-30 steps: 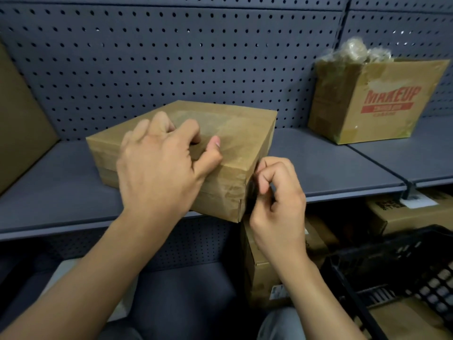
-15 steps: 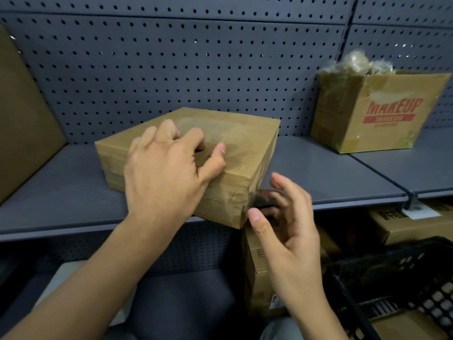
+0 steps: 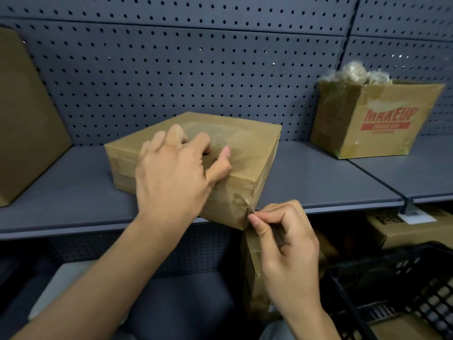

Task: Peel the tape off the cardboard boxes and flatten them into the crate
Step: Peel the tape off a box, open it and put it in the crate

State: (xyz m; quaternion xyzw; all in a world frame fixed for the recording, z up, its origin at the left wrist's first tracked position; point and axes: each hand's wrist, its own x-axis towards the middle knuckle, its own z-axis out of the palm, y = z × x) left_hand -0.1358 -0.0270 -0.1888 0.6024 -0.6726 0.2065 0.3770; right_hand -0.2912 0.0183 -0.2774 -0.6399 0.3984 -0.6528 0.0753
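Brown cardboard fills the middle of my feed: the box [image 3: 245, 148] sits on the grey shelf [image 3: 318, 177], turned so that its near corner juts past the shelf's front edge. The left hand [image 3: 176, 175] clamps down on the box top, fingers curled with their tips dug into the cardboard and the thumb laid along the top by the near edge. The right hand [image 3: 286, 239] is below that corner, thumb and forefinger pinched on a wrinkled end of tape [image 3: 248, 206] lifted off the corner seam; its other fingers are curled in. At lower right I see the black crate [image 3: 404, 278], well apart from the box. A second carton [image 3: 372, 123] printed MAKEUP stands farther right on the shelf, against the pegboard [image 3: 196, 69].
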